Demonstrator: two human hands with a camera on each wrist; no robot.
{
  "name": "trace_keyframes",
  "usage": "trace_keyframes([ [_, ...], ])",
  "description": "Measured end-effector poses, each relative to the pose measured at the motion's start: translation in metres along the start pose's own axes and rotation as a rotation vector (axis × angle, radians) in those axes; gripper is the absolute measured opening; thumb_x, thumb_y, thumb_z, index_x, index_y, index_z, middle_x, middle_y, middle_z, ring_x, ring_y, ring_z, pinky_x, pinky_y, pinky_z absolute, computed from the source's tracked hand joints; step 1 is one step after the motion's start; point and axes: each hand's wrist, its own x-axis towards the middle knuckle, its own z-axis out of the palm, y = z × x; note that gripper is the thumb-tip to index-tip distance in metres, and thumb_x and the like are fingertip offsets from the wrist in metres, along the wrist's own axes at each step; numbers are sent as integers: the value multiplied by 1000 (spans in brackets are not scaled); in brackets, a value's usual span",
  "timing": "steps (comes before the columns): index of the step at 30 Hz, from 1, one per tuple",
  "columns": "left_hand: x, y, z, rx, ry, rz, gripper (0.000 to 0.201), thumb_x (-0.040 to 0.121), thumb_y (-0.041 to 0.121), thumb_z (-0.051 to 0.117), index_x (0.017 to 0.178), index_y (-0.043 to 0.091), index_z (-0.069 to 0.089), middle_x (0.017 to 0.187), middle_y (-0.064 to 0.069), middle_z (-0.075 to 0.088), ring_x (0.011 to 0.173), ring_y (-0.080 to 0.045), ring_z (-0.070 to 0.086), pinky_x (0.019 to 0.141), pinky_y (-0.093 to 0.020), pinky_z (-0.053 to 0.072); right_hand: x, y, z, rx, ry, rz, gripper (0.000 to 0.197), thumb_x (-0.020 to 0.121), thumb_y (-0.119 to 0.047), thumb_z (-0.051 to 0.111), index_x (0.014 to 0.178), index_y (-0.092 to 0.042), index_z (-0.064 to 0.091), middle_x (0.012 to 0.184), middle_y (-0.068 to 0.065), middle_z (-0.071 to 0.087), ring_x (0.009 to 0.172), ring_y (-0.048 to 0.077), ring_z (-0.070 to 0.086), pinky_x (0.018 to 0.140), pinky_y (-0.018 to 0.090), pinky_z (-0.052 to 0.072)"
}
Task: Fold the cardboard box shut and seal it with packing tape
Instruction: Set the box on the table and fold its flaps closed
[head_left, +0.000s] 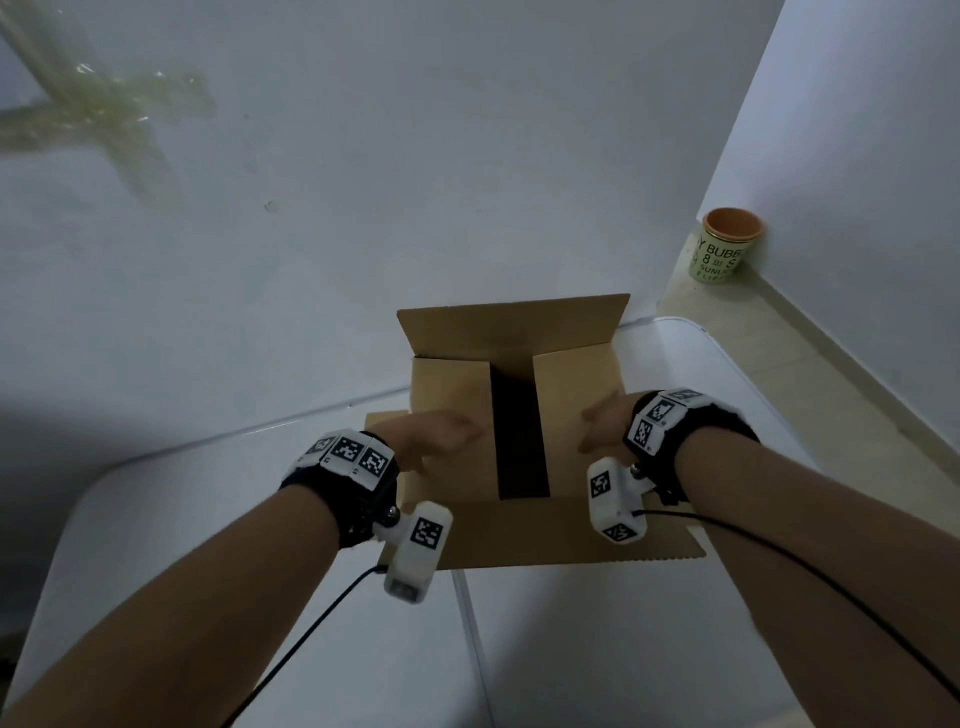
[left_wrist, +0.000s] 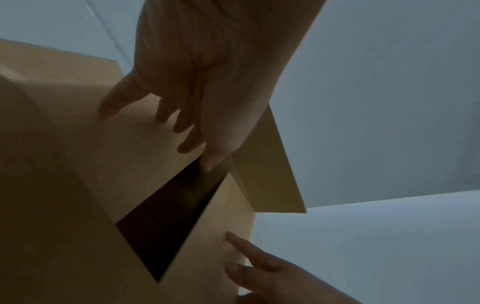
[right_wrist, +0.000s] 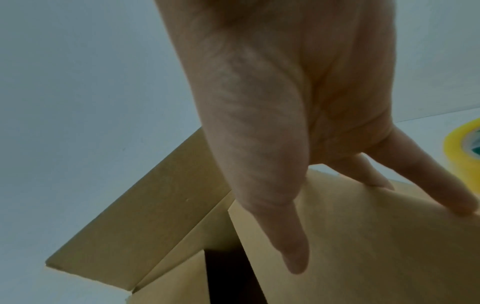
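Both hands press flat: left hand (head_left: 434, 434) on the left flap (head_left: 451, 410), right hand (head_left: 605, 422) on the right flap (head_left: 576, 395) of the box (head_left: 519, 535) on the surface (head_left: 597, 649). Side flaps are down, gripped by neither. Next, I think, the far flap (head_left: 511, 327) and near flap (head_left: 561, 530) must close; tape (right_wrist: 461, 148) waits beside.

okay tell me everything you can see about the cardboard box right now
The cardboard box is plain brown corrugated board, standing on the white table. Its two side flaps are folded in flat, with a dark gap between them. The far flap stands up; the near flap lies outward toward the person. The left hand presses the left flap, the right hand the right one. No tape on it.
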Motion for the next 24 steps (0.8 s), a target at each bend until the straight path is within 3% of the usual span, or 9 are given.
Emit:
trace_keyframes([
  [2,4,-1,-5,38,-52,-28,51,102,38,40,148,14,34,154,-8,32,139,-32,33,106,-51,41,0,-2,-6,38,-23,31,61,100,-41,41,150,-10,29,156,11,27,144,28,26,115,36,25],
  [6,0,7,-12,128,-125,-62,56,101,38,42,151,17,28,157,-7,24,143,-33,24,102,-55,43,17,1,-16,137,-11,-44,52,98,-35,47,144,-11,41,151,10,38,139,27,36,113,36,29],
  [10,-1,10,5,332,-218,-51,74,94,60,40,155,27,13,161,-7,14,145,-35,21,110,-52,36,24,-3,-21,401,36,-46,47,96,-38,51,136,-14,53,141,7,50,130,25,47,107,35,37],
  [14,1,9,16,606,-224,-12,83,88,73,33,154,29,12,161,-5,15,146,-32,19,115,-48,24,31,-4,-23,369,84,-70,40,95,-37,51,123,-10,62,134,8,57,123,26,53,104,36,43],
  [16,-1,7,15,718,-212,4,81,90,72,29,155,27,11,162,-7,12,148,-31,16,117,-47,17,33,1,-30,483,256,-94,23,94,-19,51,98,-4,68,119,13,66,109,28,63,96,35,49],
  [17,-2,6,14,745,-218,1,79,91,71,28,155,27,10,162,-8,10,148,-32,14,117,-47,16,32,3,-38,568,402,-84,23,93,-13,48,95,-3,68,110,14,70,101,29,66,92,36,52],
  [20,-1,2,10,724,-251,5,75,94,66,25,155,24,11,162,-10,7,148,-33,14,118,-49,19,27,2,-63,692,814,-118,29,91,-10,44,113,-11,63,117,11,62,103,29,62,91,37,50],
  [22,-2,3,9,718,-256,13,73,96,63,25,155,23,11,162,-10,8,148,-32,13,118,-47,17,26,-4,-74,663,898,-184,34,92,-13,46,125,-15,53,134,10,44,112,30,54,96,40,45],
  [24,-4,6,9,748,-242,27,71,97,61,24,155,23,11,162,-10,10,148,-31,13,117,-46,15,29,-10,-79,502,813,-172,35,97,-25,43,127,-13,54,138,12,42,122,33,44,101,41,39],
])
